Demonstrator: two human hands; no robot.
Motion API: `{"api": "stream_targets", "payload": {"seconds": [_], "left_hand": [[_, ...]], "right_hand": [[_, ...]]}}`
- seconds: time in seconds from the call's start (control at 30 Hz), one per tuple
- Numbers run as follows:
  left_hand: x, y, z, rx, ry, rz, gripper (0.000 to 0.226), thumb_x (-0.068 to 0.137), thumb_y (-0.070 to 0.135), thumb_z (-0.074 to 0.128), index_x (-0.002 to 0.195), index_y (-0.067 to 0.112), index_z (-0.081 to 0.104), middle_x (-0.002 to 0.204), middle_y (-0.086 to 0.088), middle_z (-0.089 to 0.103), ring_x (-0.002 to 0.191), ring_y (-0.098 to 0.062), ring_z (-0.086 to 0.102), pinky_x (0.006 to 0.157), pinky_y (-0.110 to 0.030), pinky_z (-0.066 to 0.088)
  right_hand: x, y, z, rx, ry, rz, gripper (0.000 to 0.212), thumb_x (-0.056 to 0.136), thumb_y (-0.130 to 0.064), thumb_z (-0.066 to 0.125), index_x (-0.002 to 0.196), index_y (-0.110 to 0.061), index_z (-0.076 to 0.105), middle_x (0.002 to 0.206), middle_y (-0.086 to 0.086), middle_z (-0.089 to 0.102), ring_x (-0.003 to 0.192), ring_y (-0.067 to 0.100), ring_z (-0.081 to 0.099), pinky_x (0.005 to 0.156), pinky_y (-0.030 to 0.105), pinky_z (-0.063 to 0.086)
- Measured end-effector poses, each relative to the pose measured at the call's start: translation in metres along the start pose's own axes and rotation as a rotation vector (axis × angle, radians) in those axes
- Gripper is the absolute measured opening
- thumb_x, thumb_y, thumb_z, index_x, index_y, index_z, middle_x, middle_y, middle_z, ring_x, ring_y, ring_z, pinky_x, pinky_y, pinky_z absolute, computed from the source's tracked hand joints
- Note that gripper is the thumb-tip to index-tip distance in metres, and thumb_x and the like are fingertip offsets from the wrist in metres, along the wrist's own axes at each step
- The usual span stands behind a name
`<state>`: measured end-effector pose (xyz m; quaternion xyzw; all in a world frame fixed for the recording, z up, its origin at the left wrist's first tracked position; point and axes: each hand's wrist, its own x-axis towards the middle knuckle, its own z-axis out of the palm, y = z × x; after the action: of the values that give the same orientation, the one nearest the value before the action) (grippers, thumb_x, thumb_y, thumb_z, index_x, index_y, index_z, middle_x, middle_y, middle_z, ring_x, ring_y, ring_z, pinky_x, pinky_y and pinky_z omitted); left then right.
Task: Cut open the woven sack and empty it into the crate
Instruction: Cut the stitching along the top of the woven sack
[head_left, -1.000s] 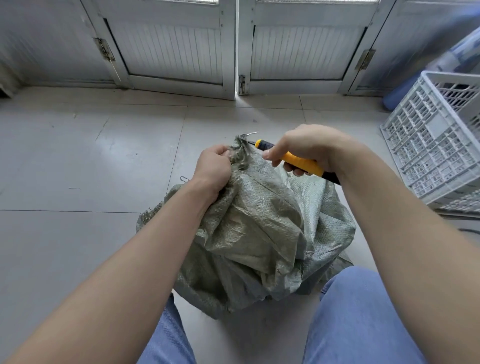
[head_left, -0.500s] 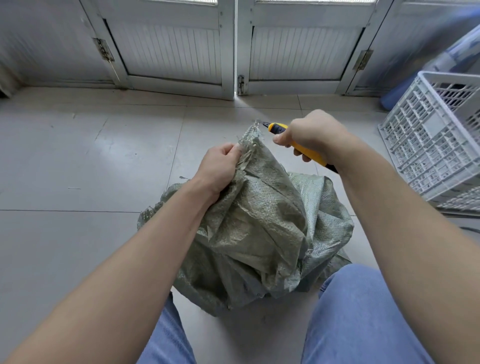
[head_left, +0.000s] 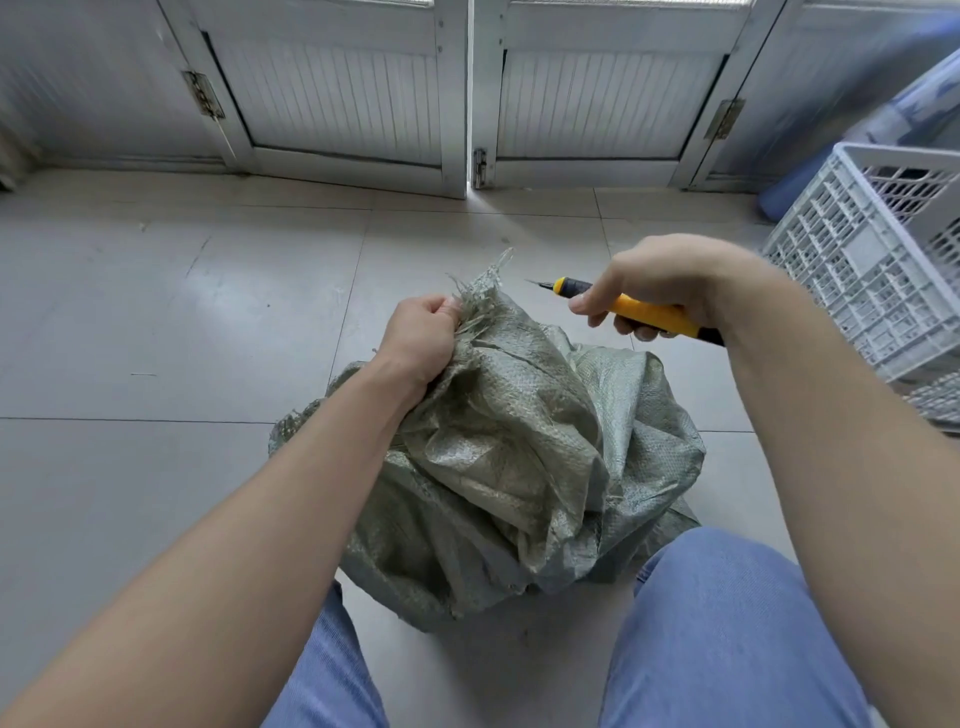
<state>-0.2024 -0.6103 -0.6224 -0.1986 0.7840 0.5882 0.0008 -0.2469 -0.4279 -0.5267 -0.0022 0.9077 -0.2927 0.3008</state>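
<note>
Gripping the sack (head_left: 519, 457) neck at 12 o'clock, the left hand (head_left: 421, 338) stays clenched; the right hand (head_left: 660, 280), closed on the knife (head_left: 639, 310), has pulled away toward 2 o'clock, near the crate (head_left: 872, 249).

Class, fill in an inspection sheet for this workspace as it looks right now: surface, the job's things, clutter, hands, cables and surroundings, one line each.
Surface: grey tiled floor, bare apart from small specks.
Job's things: green woven sack crumpled on the floor between the knees, its frayed top bunched; yellow knife with blade out, clear of the sack; white crate at right, contents not visible.
Clutter: a blue object behind the crate, too blurred to identify.
Hands: left hand grips the sack's bunched top; right hand holds the knife.
Cables: nothing seen.
Surroundings: white double doors ahead, closed, with hinges at the sides.
</note>
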Motion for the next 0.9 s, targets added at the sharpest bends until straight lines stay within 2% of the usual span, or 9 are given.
{"api": "stream_targets", "payload": {"seconds": [0.13, 0.2, 0.3, 0.43, 0.63, 0.7, 0.77, 0.83, 0.9], "left_hand": [[-0.003, 0.002, 0.005, -0.026, -0.049, 0.055, 0.034, 0.099, 0.015, 0.046, 0.066, 0.016, 0.055, 0.058, 0.008, 0.048, 0.053, -0.002, 0.043, 0.045, -0.009, 0.035], [-0.006, 0.005, 0.005, -0.057, -0.075, 0.055, 0.029, 0.099, 0.013, 0.046, 0.073, 0.017, 0.059, 0.063, 0.008, 0.055, 0.056, -0.001, 0.049, 0.046, -0.006, 0.039], [-0.005, 0.009, 0.002, -0.047, -0.084, 0.05, 0.022, 0.099, 0.014, 0.044, 0.092, 0.013, 0.064, 0.077, 0.001, 0.06, 0.069, -0.01, 0.052, 0.057, -0.013, 0.043], [-0.001, 0.007, 0.0, -0.039, -0.04, -0.039, 0.023, 0.1, 0.016, 0.042, 0.1, 0.011, 0.064, 0.082, 0.002, 0.062, 0.078, -0.013, 0.054, 0.07, -0.023, 0.043], [-0.002, 0.008, 0.001, -0.19, -0.116, -0.09, 0.022, 0.1, 0.009, 0.039, 0.095, 0.012, 0.06, 0.08, -0.006, 0.064, 0.058, -0.014, 0.053, 0.05, -0.023, 0.039], [-0.005, 0.011, 0.0, -0.103, -0.144, -0.069, 0.025, 0.1, 0.025, 0.041, 0.108, 0.008, 0.058, 0.096, -0.004, 0.061, 0.07, -0.011, 0.054, 0.057, -0.022, 0.04], [-0.005, 0.011, 0.002, 0.015, -0.137, -0.023, 0.046, 0.091, 0.049, 0.05, 0.116, 0.011, 0.049, 0.102, 0.002, 0.056, 0.089, -0.01, 0.054, 0.071, -0.024, 0.039], [-0.005, 0.01, 0.005, 0.056, -0.079, 0.047, 0.048, 0.082, 0.047, 0.066, 0.112, 0.015, 0.047, 0.092, 0.004, 0.057, 0.083, -0.011, 0.057, 0.072, -0.026, 0.044], [0.001, 0.009, 0.007, 0.103, -0.014, 0.127, 0.02, 0.087, 0.029, 0.065, 0.093, 0.012, 0.056, 0.074, 0.002, 0.056, 0.07, -0.016, 0.053, 0.065, -0.029, 0.041]], "right_hand": [[0.0, -0.009, 0.007, -0.039, -0.024, -0.027, 0.026, 0.083, -0.028, 0.071, 0.079, -0.003, 0.065, 0.045, 0.0, 0.056, 0.037, 0.012, 0.048, 0.04, 0.016, 0.035], [0.002, -0.013, 0.014, -0.048, 0.029, -0.043, 0.027, 0.084, -0.025, 0.07, 0.068, -0.006, 0.059, 0.041, -0.001, 0.055, 0.029, 0.008, 0.046, 0.034, 0.012, 0.034], [0.005, -0.014, 0.022, -0.086, 0.169, -0.046, 0.032, 0.084, -0.028, 0.07, 0.064, -0.007, 0.055, 0.061, 0.005, 0.056, 0.043, 0.016, 0.049, 0.04, 0.019, 0.035], [0.001, -0.012, 0.016, -0.037, 0.146, -0.042, 0.03, 0.08, -0.031, 0.072, 0.069, -0.005, 0.061, 0.064, 0.007, 0.057, 0.049, 0.02, 0.048, 0.047, 0.022, 0.036], [-0.001, -0.004, 0.01, 0.041, 0.061, -0.038, 0.024, 0.082, -0.026, 0.071, 0.073, -0.005, 0.063, 0.05, -0.001, 0.055, 0.044, 0.015, 0.046, 0.039, 0.016, 0.035], [0.001, -0.003, 0.011, 0.019, 0.08, -0.058, 0.024, 0.08, -0.024, 0.073, 0.07, -0.004, 0.064, 0.05, 0.0, 0.055, 0.045, 0.016, 0.047, 0.045, 0.022, 0.039], [0.003, -0.006, 0.014, 0.011, 0.081, -0.069, 0.023, 0.079, -0.023, 0.074, 0.067, -0.006, 0.063, 0.041, -0.003, 0.055, 0.041, 0.014, 0.048, 0.045, 0.023, 0.039], [0.003, -0.009, 0.017, 0.001, 0.078, -0.075, 0.023, 0.079, -0.022, 0.073, 0.065, -0.008, 0.061, 0.033, -0.008, 0.051, 0.033, 0.009, 0.045, 0.043, 0.02, 0.037], [0.001, -0.009, 0.016, -0.015, 0.09, -0.081, 0.025, 0.08, -0.024, 0.073, 0.065, -0.008, 0.061, 0.038, -0.004, 0.054, 0.035, 0.011, 0.046, 0.043, 0.02, 0.037]]}}
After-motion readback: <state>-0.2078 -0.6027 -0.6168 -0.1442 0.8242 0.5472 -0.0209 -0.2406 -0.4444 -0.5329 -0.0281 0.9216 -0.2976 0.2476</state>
